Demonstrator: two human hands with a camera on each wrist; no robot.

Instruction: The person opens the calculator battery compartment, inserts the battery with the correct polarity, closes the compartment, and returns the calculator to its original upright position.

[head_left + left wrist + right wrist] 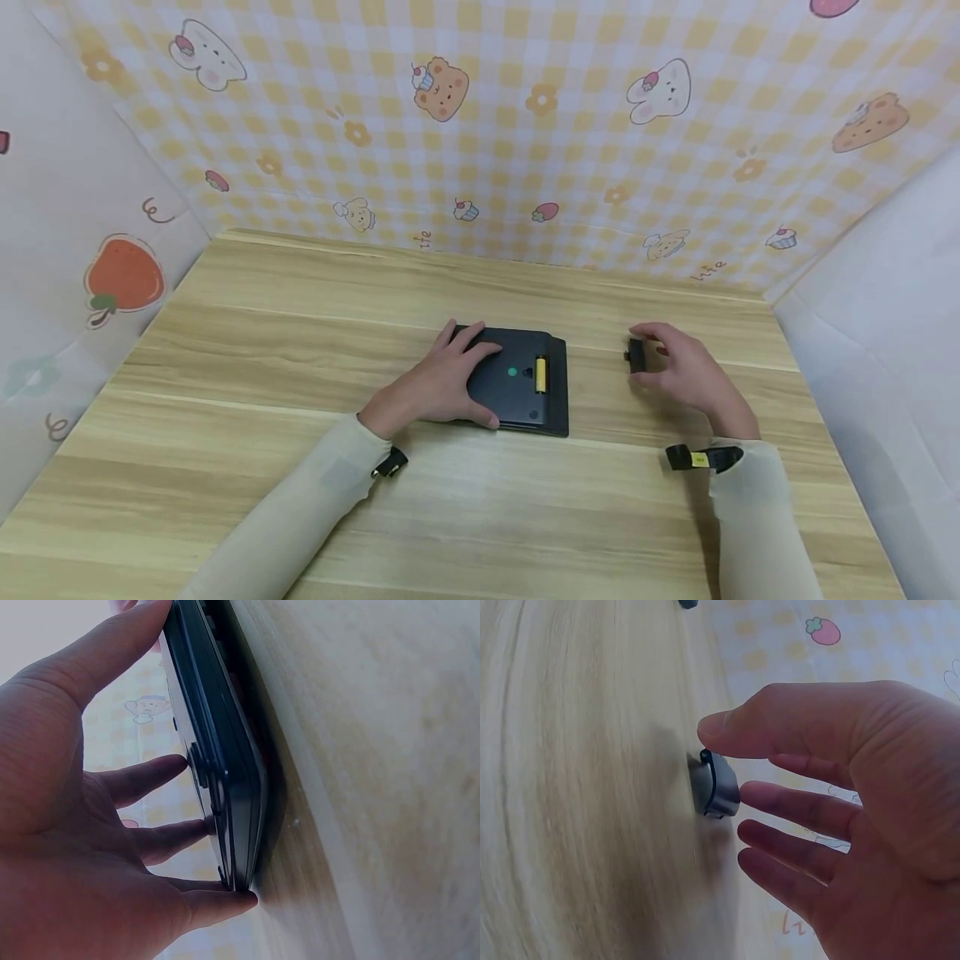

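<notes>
A black calculator [506, 392] lies face down on the wooden table, with keys along its lower side in the left wrist view. Its battery slot is uncovered and a yellow battery [541, 375] sits in it. My left hand [450, 379] spreads over the calculator's left part and holds it, thumb at the near edge and fingers reaching the far side. To the right, my right hand [686, 367] pinches a small black battery cover [637, 356] between thumb and fingers, close over the table. In the right wrist view the cover [721, 787] shows beside the thumb.
The wooden table [247, 350] ends at a yellow checked cloth wall [510, 150] with cartoon prints. White cloth walls stand at left [60, 208] and right [885, 292]. A black strap with a small camera [690, 458] circles the right wrist.
</notes>
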